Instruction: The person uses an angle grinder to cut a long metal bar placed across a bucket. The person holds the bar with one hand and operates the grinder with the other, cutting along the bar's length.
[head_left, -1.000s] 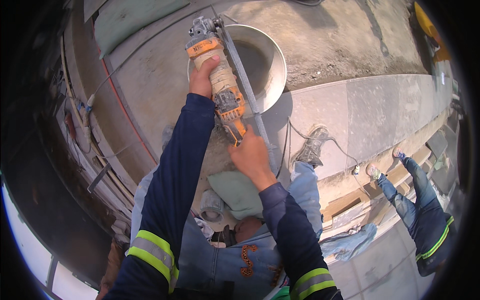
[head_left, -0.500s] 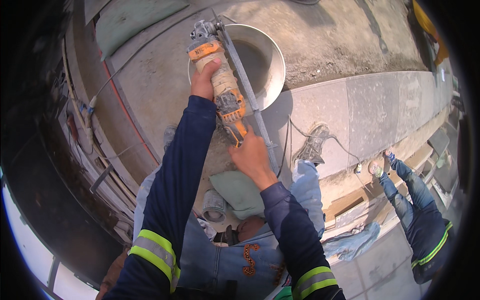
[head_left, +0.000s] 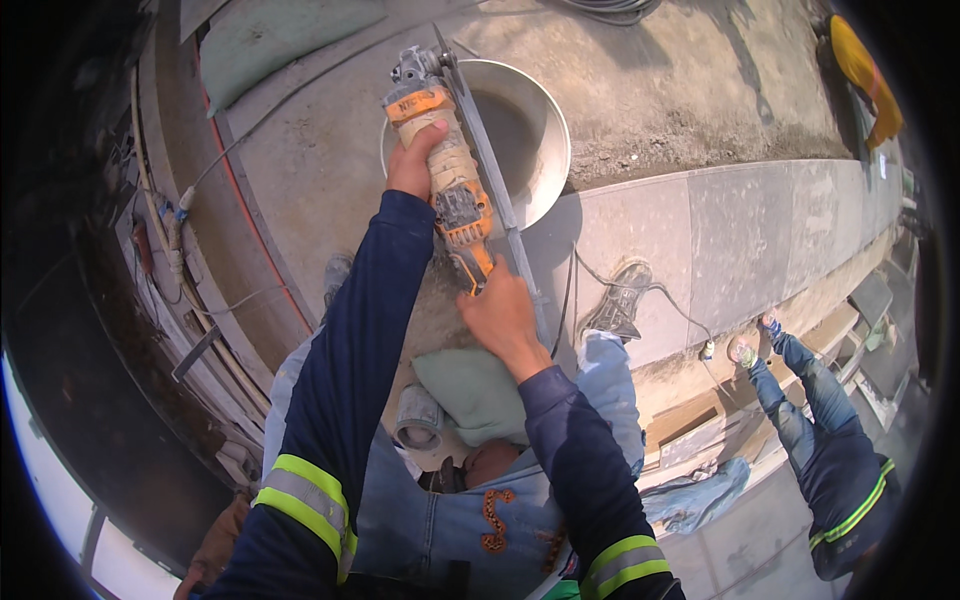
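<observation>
Both hands grip an orange and grey angle grinder, its body wrapped in dusty tan tape. My left hand is closed round the taped middle, while my right hand is wrapped round the rear handle. The grinder's thin disc, seen nearly edge-on, is at the far end of a long, narrow grey strip; whether they touch I cannot tell. That strip runs along the grinder's right side, over a round, pale basin with grey contents. Its near end is partly hidden by my right hand.
Grey slabs run off to the right. A cable crosses my shoe. Green sacks and a grey bucket lie close to my legs. Another person is at the right; a hose coil lies at the far edge.
The view has shifted slightly, so the basin and slabs sit a little lower and a hose coil shows more at the top. Both hands keep their hold on the grinder.
</observation>
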